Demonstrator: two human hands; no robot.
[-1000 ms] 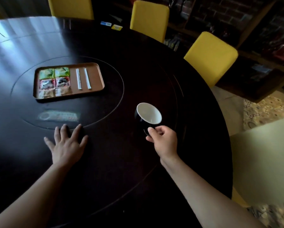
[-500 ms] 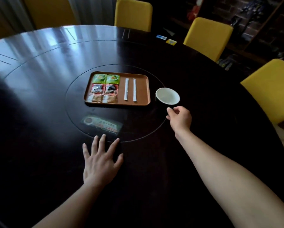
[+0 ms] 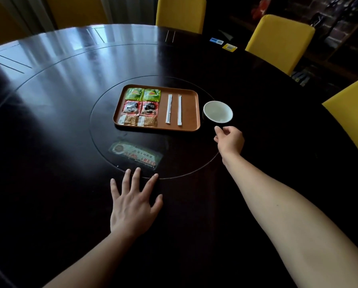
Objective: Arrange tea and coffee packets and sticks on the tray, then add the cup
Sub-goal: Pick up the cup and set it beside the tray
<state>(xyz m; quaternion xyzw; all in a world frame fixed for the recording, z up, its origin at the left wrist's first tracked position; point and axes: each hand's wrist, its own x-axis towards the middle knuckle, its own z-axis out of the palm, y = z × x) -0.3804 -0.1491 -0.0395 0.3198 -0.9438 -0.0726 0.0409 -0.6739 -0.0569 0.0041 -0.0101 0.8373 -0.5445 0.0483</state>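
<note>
A brown tray sits on the round dark table's inner disc. It holds two green tea packets, two red coffee packets, two brown packets and two white sticks lying side by side. A dark cup with a white inside is just off the tray's right edge. My right hand is closed at the cup's near side, where its dark handle is hard to make out. My left hand rests flat on the table, fingers spread.
A green printed label lies under the disc's surface in front of the tray. Yellow chairs stand around the far and right sides. A blue card and a yellow card lie at the far edge.
My right hand has carried the cup from the near table area up to the tray's right edge. My left hand has stayed flat on the table.
</note>
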